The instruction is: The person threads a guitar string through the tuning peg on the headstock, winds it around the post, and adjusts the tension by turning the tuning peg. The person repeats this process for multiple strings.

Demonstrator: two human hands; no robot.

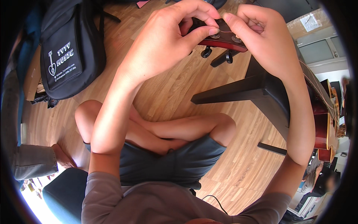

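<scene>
On my feed, left hand [166, 41] and right hand [263, 30] pinch at the headstock [226, 39], likely for precision; on what, I can't tell. Pegs [206, 52] jut below them.

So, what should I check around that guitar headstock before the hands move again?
1. Left hand at the headstock: ok.
2. Right hand there too: ok, just across from the left.
3. Tuning pegs visible: ok, two black ones show along the near edge.
4. Whole headstock in view: not ok, the hands cover part.
5. Anything pinched in either hand: cannot tell.
6. Black bag out of the way: ok, off to the left.
</scene>
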